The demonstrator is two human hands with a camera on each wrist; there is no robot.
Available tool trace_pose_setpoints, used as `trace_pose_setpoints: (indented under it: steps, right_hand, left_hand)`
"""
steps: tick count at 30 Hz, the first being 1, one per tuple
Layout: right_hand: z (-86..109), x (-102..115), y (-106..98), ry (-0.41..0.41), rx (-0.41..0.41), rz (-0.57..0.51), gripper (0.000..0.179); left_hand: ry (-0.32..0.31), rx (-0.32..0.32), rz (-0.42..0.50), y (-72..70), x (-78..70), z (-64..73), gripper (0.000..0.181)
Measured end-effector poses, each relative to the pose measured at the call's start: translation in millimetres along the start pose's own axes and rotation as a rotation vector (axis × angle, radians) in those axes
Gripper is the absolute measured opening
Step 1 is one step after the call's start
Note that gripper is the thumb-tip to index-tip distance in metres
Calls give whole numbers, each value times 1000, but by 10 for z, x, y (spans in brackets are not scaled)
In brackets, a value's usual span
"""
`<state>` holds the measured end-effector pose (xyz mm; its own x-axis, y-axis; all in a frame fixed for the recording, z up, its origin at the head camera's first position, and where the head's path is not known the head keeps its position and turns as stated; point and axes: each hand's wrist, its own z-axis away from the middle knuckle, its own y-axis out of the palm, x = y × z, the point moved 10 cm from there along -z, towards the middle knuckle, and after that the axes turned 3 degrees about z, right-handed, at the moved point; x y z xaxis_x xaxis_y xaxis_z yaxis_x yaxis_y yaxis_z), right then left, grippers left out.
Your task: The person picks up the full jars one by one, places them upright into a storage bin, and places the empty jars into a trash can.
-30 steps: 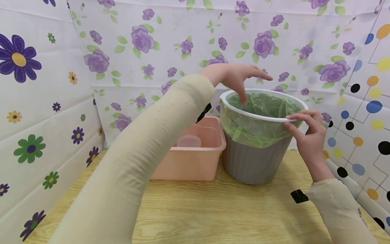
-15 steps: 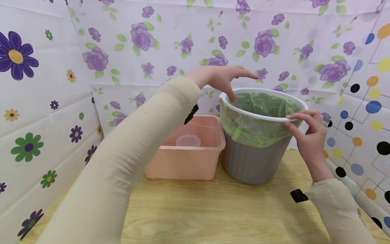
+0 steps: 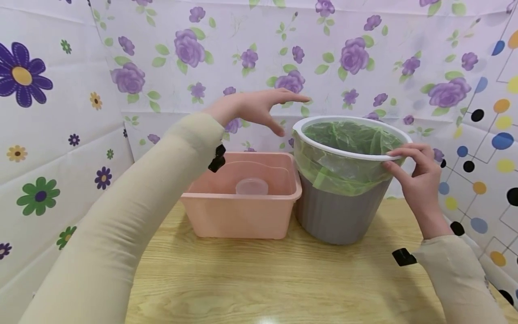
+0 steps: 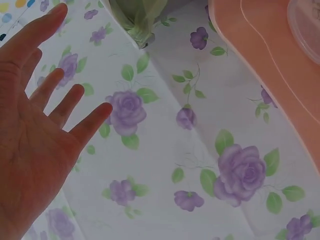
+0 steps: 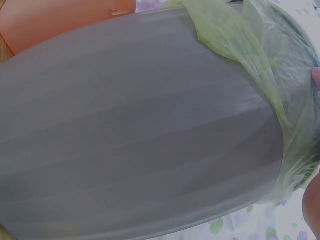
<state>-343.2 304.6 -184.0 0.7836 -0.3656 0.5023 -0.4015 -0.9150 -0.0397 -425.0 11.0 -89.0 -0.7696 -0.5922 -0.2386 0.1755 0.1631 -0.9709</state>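
A grey trash can (image 3: 336, 211) stands tilted on the table, lined with a green plastic bag (image 3: 344, 177) folded over beneath its white rim (image 3: 356, 155). My right hand (image 3: 422, 184) pinches that rim on the right side, thumb below and fingers above. In the right wrist view the can's grey wall (image 5: 140, 120) fills most of the picture. My left hand (image 3: 256, 108) hovers above the pink bin and left of the can, its fingers spread and holding nothing. The left wrist view shows this hand (image 4: 45, 125) with the fingers apart.
Touching the can's left side is a pink plastic bin (image 3: 243, 218), with a clear round container (image 3: 252, 186) inside. The wooden table (image 3: 259, 279) extends in front. Flowered cloth (image 3: 194, 99) hangs behind, and patterned sheets stand at both sides.
My left hand has moved left, away from over the trash can's opening to above the pink bin. My right hand keeps its hold on the rim.
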Motion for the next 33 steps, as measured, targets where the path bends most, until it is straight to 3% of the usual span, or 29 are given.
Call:
trace_pose_setpoints:
  steps: [10, 24, 28, 33]
  right_hand:
    - [7, -72, 12, 20, 6, -76, 19]
    - [17, -23, 4, 26, 13, -41, 19]
    - [53, 56, 8, 15, -16, 2, 19]
    - [175, 342, 76, -29, -110, 208, 28]
  left_hand:
    - [-11, -34, 18, 116, 254, 456, 89]
    - [-5, -95, 119, 485, 545, 1141, 85]
    - [30, -132, 69, 540, 495, 1264, 82]
    - [80, -245, -30, 545, 373, 1433, 77]
